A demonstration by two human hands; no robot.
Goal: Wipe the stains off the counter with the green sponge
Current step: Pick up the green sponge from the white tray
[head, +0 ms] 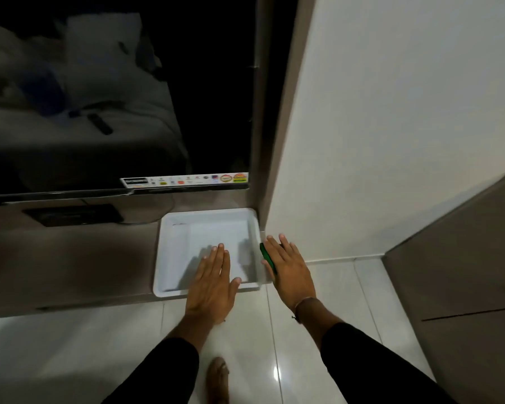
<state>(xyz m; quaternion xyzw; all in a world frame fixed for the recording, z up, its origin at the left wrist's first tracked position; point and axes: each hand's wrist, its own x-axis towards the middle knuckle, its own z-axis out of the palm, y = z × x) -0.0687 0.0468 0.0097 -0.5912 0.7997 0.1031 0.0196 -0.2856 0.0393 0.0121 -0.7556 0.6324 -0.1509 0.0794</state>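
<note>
The green sponge (267,257) shows as a thin green edge under the palm of my right hand (287,266), which holds it just past the right rim of a white tray (164,258). My left hand (213,282) is flat, fingers together, palm down over the tray's near right part, holding nothing. The tray sits on the grey-brown counter (70,263) at its right end. I cannot make out stains on the dim counter surface.
A large dark TV screen (114,97) stands along the back of the counter, with a black box (73,214) beneath it. A white wall (391,126) rises on the right. Glossy white floor tiles (318,330) lie below, beside a brown cabinet (464,272).
</note>
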